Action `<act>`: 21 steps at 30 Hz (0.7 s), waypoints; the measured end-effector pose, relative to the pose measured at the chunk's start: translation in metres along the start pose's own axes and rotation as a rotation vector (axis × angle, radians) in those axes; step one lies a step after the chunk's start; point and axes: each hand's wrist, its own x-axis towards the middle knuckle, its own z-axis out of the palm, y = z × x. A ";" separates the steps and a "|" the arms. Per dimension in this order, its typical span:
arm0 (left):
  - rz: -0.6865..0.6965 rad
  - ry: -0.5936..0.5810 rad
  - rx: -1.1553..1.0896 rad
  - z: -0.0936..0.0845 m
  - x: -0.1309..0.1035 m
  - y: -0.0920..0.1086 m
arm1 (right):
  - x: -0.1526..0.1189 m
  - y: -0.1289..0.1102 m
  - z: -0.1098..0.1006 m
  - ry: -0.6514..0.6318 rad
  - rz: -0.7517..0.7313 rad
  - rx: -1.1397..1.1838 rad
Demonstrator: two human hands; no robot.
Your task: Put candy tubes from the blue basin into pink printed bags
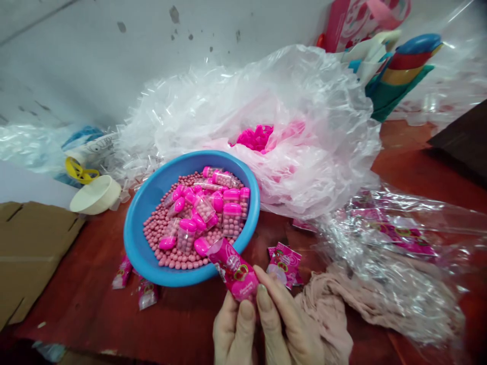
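In front of me, a pink printed sleeve (pixel 235 271) tilts up toward the left, over the near rim of a blue basin (pixel 133 243). My left hand (pixel 235 329) pinches its lower end from the left. The fingertips of my right hand (pixel 283 324) close on its lower right edge. Whether a tube fills the sleeve, I cannot tell. Loose pink candy balls (pixel 155 235) lie in the basin, with several clear tubes (pixel 204 207) of balls with bright pink caps on top of them. More printed sleeves (pixel 285 263) lie right of the basin.
Behind the basin spreads a large clear plastic bag (pixel 274 86) with pink caps (pixel 255 137) inside. A white cup (pixel 97 195) and cardboard (pixel 34 248) are at left. Sleeves in a clear bag (pixel 391 228) and a beige cloth (pixel 327 304) lie at right on the red table (pixel 95 324).
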 end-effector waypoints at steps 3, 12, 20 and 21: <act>-0.027 -0.099 -0.065 0.000 0.009 0.002 | 0.000 0.000 0.004 -0.001 -0.083 -0.022; -0.035 -0.169 0.003 0.001 0.017 0.024 | -0.015 0.001 0.002 -0.002 0.027 -0.109; 0.135 -0.161 0.054 0.012 0.015 0.033 | -0.013 0.004 -0.001 -0.164 0.309 0.159; 0.131 -0.184 0.053 0.012 0.016 0.034 | -0.012 0.004 -0.001 -0.177 0.325 0.182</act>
